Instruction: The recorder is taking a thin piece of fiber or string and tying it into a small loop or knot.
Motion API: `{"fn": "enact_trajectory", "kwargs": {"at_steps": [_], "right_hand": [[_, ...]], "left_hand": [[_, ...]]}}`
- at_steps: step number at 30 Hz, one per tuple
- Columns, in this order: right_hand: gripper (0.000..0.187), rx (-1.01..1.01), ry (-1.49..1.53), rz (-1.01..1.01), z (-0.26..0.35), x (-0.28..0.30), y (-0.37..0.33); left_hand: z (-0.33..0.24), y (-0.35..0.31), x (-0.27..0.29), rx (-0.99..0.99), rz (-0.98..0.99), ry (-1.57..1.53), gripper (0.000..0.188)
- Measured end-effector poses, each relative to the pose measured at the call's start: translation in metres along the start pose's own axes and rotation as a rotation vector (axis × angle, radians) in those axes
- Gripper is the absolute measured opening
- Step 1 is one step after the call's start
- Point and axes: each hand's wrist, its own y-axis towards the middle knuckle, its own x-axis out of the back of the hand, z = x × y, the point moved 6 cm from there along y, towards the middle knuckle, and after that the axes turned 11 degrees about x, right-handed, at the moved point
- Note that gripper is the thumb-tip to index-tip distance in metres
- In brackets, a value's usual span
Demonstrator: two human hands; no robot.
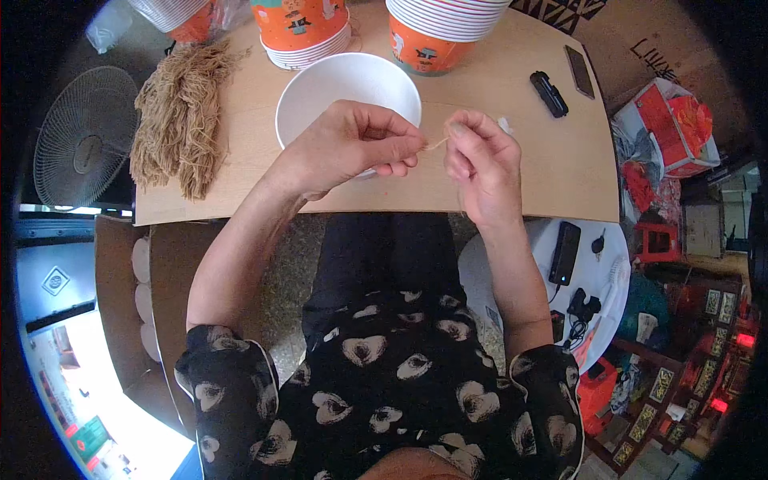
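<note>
Strand of tan fibre (437, 146) runs between your left hand (360, 148) and right hand (485, 158), both pinched on it, slightly apart, beside the white bowl (348, 83). You seem to straighten it; next move probably calls for gentle tension.

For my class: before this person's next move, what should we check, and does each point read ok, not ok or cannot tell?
1. Left hand's grip pinches the tan string: ok.
2. Right hand's grip pinches it too: ok.
3. White bowl stands open side up: ok.
4. Left hand clear of the bowl: cannot tell; they overlap in this single view.
5. String bundle on the table's left side: ok.
6. Both hands free: not ok; string is between them.
</note>
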Motion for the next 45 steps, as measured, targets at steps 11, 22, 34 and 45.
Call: {"fn": "enact_trajectory", "kwargs": {"at_steps": [11,22,34,45], "right_hand": [[0.059,-0.193,-0.339,0.207,-0.010,0.003,0.001],[0.030,-0.199,-0.188,0.120,-0.008,0.006,-0.008],[0.016,-0.099,-0.127,0.062,-0.002,-0.001,-0.005],[0.042,-0.205,-0.139,0.092,-0.002,-0.001,-0.010]], "left_hand": [[-0.002,0.005,-0.002,0.003,-0.028,0.043,0.019],[-0.003,0.005,-0.002,-0.065,-0.064,0.066,0.019],[-0.003,0.004,-0.005,-0.052,-0.009,0.063,0.020],[-0.005,0.005,-0.005,-0.094,-0.099,0.065,0.017]]}}
